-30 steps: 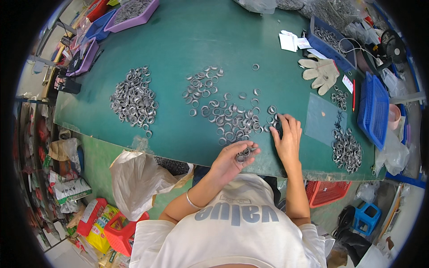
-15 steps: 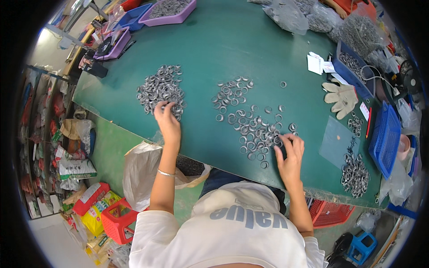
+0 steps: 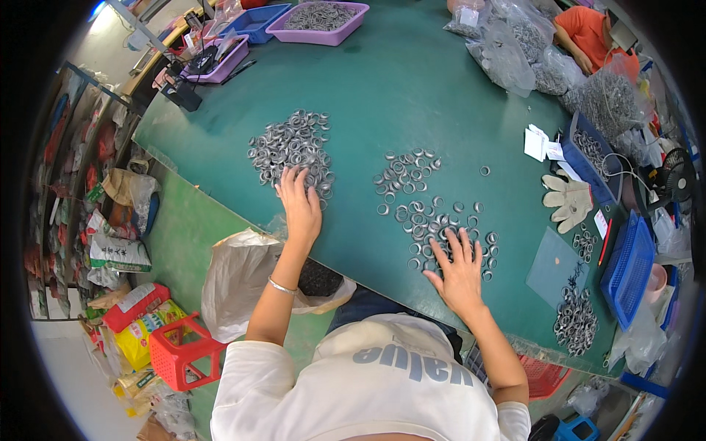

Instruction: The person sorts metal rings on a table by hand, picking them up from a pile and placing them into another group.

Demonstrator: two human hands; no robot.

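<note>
My left hand (image 3: 300, 203) rests at the near edge of a dense pile of grey metal rings (image 3: 290, 143) on the left of the green table. Its fingers are spread and hold nothing that I can see. To the right, my right hand (image 3: 460, 275) lies with fingers apart over the near side of a looser heap of rings (image 3: 419, 220), covering some of them. A smaller scattered group of rings (image 3: 407, 170) lies just beyond that heap. One single ring (image 3: 485, 170) sits apart, farther to the right.
At the right are a work glove (image 3: 568, 200), a blue basket (image 3: 631, 268) and another ring pile (image 3: 576, 321). Bags of small parts (image 3: 599, 99) stand far right, near a person in orange (image 3: 585, 33). A lilac tray (image 3: 316, 33) is at the back. An open sack (image 3: 243, 283) hangs by the near edge.
My right hand has moved from the heap's right side onto its near part, and its fingers have spread. My left hand has opened over the left pile's edge. The whole view has shifted slightly.
</note>
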